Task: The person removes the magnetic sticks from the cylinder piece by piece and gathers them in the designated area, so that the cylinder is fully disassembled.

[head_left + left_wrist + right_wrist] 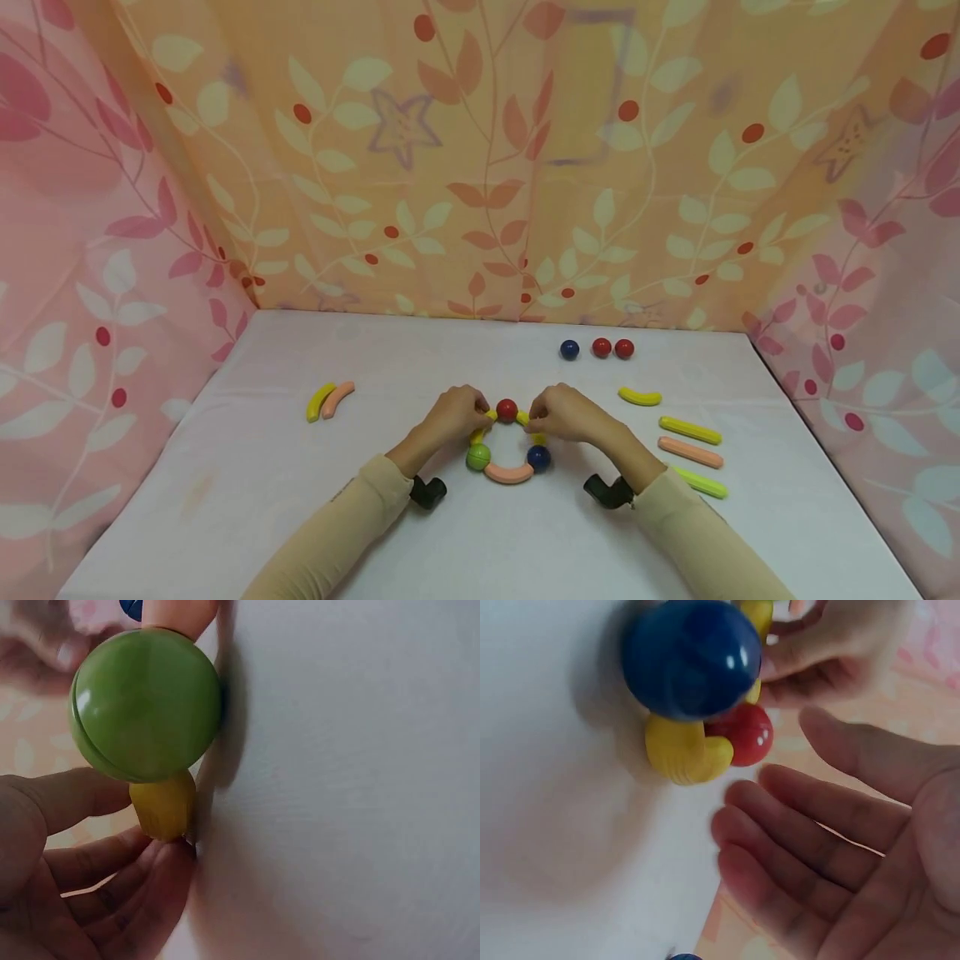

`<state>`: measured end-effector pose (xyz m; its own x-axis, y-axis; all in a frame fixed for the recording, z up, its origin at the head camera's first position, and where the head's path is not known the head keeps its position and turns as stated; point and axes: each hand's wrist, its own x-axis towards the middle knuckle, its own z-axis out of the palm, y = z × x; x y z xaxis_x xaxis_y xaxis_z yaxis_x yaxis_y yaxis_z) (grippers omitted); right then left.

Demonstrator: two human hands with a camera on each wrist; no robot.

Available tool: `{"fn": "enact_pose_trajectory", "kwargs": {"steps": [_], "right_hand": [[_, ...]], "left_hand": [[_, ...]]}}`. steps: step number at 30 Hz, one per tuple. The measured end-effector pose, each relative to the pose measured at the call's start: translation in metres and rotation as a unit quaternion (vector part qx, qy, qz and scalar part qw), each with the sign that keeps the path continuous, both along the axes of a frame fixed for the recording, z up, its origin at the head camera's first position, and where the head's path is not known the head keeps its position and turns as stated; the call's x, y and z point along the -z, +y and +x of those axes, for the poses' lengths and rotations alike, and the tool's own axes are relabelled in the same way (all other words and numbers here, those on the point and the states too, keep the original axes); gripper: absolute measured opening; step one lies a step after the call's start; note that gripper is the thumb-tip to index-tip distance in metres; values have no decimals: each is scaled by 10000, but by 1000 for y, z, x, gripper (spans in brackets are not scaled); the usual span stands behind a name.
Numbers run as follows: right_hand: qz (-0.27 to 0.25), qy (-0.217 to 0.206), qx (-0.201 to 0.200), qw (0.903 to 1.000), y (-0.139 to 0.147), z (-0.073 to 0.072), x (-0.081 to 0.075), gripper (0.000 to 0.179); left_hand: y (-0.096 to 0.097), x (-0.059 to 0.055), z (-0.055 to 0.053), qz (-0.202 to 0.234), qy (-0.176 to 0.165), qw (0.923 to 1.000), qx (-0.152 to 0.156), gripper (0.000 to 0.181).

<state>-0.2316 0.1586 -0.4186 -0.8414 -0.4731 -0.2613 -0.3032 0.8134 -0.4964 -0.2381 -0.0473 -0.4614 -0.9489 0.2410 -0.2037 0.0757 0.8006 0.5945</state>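
In front of me a ring of toy pieces lies on the table: a red ball (507, 410) at the top, a green ball (478, 457) lower left, a blue ball (538, 457) lower right, a curved pink stick (509, 474) along the bottom and a curved yellow stick on each side. My left hand (454, 412) pinches the left yellow stick (163, 810) between thumb and fingers, just beside the green ball. Beside the right yellow stick (676, 750) is my right hand (832, 847), its fingers extended and apart from the stick in the right wrist view.
A blue ball (570, 350) and two red balls (602, 347) sit at the back right. Right of the ring lie a curved yellow stick (640, 397) and straight yellow, pink (691, 452) and green sticks. Two curved sticks (321, 402) lie at left. Patterned curtains surround the table.
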Motion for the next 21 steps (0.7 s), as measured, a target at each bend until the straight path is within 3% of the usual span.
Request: {"fn": "enact_pose_trajectory", "kwargs": {"steps": [4, 9, 17, 21], "right_hand": [[0, 368, 34, 9993, -8, -13, 3, 26], [-52, 407, -226, 9989, -21, -20, 12, 32], [39, 403, -218, 9989, -28, -19, 15, 36], [90, 613, -113, 9980, -29, -12, 12, 36]], "left_hand": [[1, -1, 1, -151, -40, 9999, 48, 23], [2, 0, 2, -234, 62, 9994, 239, 20], [2, -3, 4, -278, -142, 9993, 211, 27], [1, -4, 5, -218, -179, 9994, 196, 26]]}}
